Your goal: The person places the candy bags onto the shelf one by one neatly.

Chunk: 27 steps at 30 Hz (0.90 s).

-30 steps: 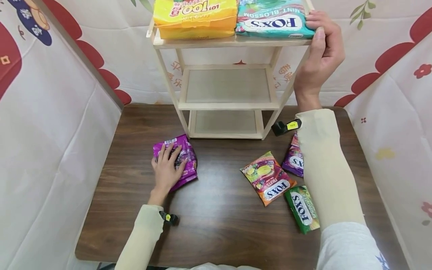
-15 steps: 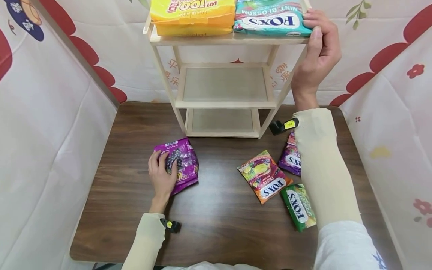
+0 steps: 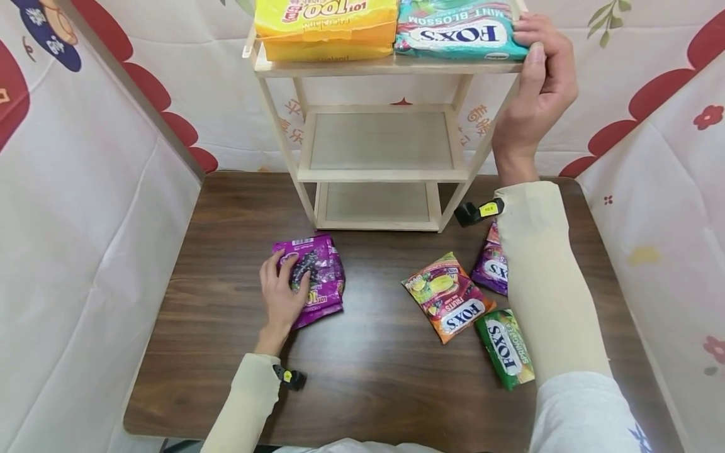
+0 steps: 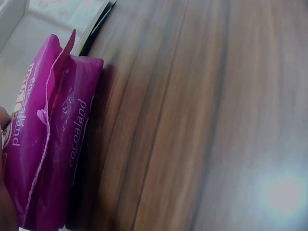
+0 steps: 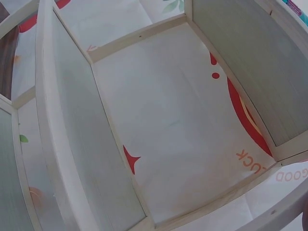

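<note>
My left hand (image 3: 281, 299) lies on the left part of a purple candy bag (image 3: 325, 283) on the table, fingers spread and a little bent, thumb on its printed front. In the left wrist view the bag's seam end (image 4: 57, 134) shows, with a bit of the hand at the left edge. Up at the right, my right hand (image 3: 535, 94) grips the top corner of a pale wooden shelf rack (image 3: 382, 176), its fingertips against a teal mint candy bag (image 3: 453, 34). The right wrist view looks through the rack's tiers (image 5: 91, 134).
A yellow candy bag (image 3: 325, 31) sits on the top tier beside the teal one. An orange-red fruit candy bag (image 3: 450, 299), a green one (image 3: 506, 349) and a purple one (image 3: 491, 264) partly behind the right sleeve lie on the brown table (image 3: 385, 390). Printed cloth walls surround it.
The left hand has shifted from lying across the purple bag to its left side, and the bag has slid slightly right and nearer. The right hand stays on the rack.
</note>
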### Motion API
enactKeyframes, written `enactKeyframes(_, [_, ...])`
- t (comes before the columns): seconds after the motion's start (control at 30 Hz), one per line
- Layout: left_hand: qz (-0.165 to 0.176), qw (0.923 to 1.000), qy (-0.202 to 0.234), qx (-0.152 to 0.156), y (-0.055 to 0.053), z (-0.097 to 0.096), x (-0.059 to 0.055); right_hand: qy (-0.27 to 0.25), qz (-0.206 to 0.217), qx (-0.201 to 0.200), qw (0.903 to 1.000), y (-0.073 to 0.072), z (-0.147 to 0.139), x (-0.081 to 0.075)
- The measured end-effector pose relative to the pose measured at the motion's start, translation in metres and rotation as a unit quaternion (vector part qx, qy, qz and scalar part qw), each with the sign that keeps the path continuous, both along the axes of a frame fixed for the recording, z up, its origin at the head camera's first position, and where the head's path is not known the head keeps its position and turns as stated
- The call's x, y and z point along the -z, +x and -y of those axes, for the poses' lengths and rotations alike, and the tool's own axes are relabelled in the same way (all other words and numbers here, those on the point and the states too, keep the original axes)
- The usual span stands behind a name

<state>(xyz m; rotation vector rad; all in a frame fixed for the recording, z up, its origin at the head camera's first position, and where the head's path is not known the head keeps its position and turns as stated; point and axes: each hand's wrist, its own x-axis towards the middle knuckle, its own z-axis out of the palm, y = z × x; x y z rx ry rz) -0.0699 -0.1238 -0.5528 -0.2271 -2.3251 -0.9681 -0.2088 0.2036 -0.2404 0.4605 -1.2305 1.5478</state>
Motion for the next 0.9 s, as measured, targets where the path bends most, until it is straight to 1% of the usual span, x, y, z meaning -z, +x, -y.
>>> enactKeyframes(0.17, [-0.010, 0.9997, -0.006, 0.022, 0.001, -0.030, -0.001, 0.005, -0.002, 0.000, 1.0000, 0.002, 0.001, -0.002])
enactKeyframes(0.23, [-0.009, 0.9995, -0.008, 0.029, 0.002, -0.044, -0.001, 0.004, 0.004, 0.002, 1.0000, 0.003, 0.001, -0.003])
enactKeyframes(0.33, [-0.002, 0.9992, -0.010, 0.040, 0.003, -0.065, -0.001, 0.001, 0.019, 0.006, 0.9998, 0.005, 0.000, -0.003])
enactKeyframes(0.43, [0.004, 0.9985, -0.013, 0.053, 0.004, -0.085, -0.001, 0.004, 0.021, 0.006, 0.9997, 0.005, -0.001, -0.002])
enactKeyframes(0.6, [0.018, 0.9965, -0.027, 0.077, 0.005, -0.112, -0.001, 0.011, 0.004, 0.006, 0.9999, 0.004, -0.002, -0.002])
enactKeyframes(0.7, [0.027, 0.9955, -0.034, 0.084, 0.005, -0.120, -0.001, 0.003, 0.011, 0.003, 0.9999, 0.005, -0.003, -0.002])
enactKeyframes(0.77, [0.038, 0.9953, -0.026, 0.085, 0.006, -0.121, -0.003, 0.005, 0.016, 0.002, 0.9999, 0.005, -0.003, -0.002])
enactKeyframes(0.83, [0.055, 0.9948, -0.005, 0.085, 0.006, -0.119, -0.006, 0.005, 0.023, 0.000, 0.9997, 0.006, -0.002, -0.002])
enactKeyframes(0.9, [0.079, 0.9926, 0.031, 0.087, 0.007, -0.116, -0.010, 0.010, 0.025, 0.003, 0.9996, 0.006, -0.002, -0.002])
